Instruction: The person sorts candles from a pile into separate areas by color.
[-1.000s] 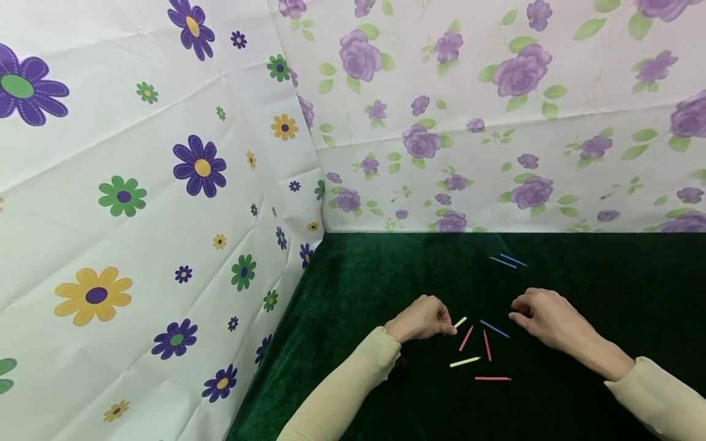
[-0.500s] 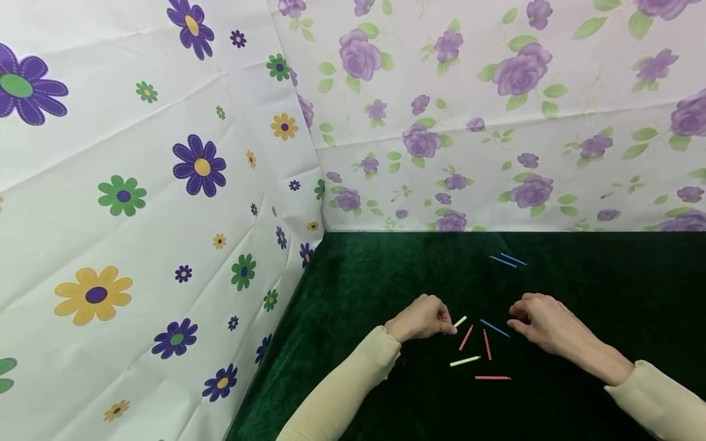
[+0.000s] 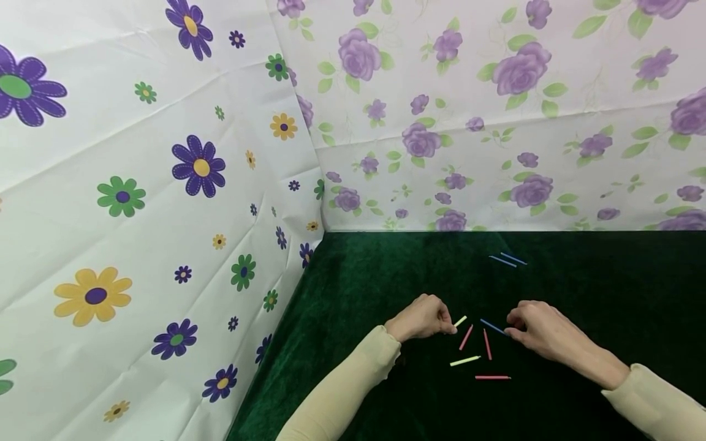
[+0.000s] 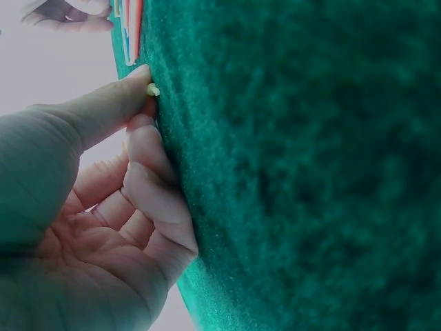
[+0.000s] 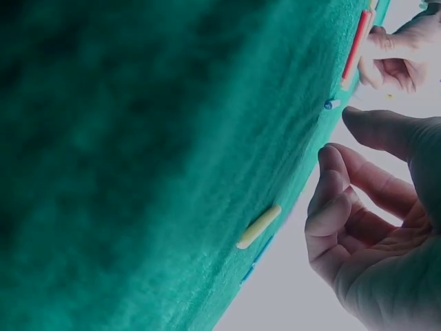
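In the head view my left hand (image 3: 423, 317) pinches the near end of a small yellow candle (image 3: 461, 320) between thumb and index finger, low over the dark green cloth. The left wrist view shows only that candle's tip (image 4: 153, 89) past the thumb. My right hand (image 3: 543, 329) hovers beside the right end of a blue candle (image 3: 492, 326). In the right wrist view its thumb and index finger are apart, close to the blue candle's end (image 5: 332, 105). Between the hands lie two red candles (image 3: 466, 337) (image 3: 487, 344), with a second yellow candle (image 3: 465, 361) below them.
Nearer the front lies another red candle (image 3: 493, 378). Two blue candles (image 3: 503, 261) (image 3: 514, 258) lie side by side farther back. Another yellow candle (image 5: 260, 226) shows near the right hand in its wrist view. Flowered sheets (image 3: 364, 128) (image 3: 165, 245) rise behind and left of the green cloth (image 3: 364, 269).
My right hand has come down slightly and a little left, toward the right end of the blue candle. The left hand has stayed in place with its yellow candle.
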Demonstrator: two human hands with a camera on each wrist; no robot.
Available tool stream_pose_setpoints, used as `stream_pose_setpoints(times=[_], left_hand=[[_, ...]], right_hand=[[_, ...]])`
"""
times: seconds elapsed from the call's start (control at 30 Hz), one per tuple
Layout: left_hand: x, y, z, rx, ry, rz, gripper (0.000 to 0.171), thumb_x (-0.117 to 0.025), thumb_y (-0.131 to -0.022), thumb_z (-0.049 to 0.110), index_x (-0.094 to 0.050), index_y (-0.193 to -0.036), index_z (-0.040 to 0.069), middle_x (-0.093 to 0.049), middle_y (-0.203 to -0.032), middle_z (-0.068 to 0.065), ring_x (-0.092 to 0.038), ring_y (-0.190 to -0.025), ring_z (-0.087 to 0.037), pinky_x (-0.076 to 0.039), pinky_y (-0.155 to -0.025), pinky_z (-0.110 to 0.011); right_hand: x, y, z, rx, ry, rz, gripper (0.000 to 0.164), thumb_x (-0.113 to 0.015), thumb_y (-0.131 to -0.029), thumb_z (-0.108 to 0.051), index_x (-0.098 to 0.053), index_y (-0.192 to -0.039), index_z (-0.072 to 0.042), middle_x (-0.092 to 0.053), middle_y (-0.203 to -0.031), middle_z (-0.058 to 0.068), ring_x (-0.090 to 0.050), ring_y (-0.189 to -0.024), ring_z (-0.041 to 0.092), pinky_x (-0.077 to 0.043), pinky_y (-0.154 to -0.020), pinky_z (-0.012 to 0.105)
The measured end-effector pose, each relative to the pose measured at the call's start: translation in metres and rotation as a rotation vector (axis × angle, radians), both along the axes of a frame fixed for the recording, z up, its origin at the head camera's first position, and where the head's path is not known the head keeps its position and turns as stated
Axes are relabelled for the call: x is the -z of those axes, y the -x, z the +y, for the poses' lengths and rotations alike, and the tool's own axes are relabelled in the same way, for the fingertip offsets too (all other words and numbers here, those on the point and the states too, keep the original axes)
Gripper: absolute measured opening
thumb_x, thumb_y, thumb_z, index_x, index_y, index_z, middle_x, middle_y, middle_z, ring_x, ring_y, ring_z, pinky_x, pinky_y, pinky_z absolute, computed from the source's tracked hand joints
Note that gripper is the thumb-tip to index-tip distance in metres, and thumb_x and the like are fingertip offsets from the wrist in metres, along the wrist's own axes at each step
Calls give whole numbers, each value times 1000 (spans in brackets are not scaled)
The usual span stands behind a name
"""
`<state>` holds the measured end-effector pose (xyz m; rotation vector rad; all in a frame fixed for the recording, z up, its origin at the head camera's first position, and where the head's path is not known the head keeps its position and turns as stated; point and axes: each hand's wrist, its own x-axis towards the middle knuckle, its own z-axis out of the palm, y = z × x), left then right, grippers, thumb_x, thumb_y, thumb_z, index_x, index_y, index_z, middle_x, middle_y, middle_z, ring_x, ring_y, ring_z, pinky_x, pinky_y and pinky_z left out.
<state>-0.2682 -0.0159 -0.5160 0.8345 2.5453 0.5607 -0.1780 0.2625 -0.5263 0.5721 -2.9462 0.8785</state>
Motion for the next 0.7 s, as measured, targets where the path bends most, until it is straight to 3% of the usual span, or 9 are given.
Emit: stream_pose_setpoints(times=[0.7], left_hand=[[-1,-2,1,-27,1,-21,23,-81,-101,28,-75,-80,20,-60,-70,10,-48,-54,-4,-42,-52,-20]], right_hand=[[4,2,-8,0,-6,-65,16,-83,-93,-21,-78,-104,-9,-71,-95,-1,-59,-74,-2,-51,-65,20]])
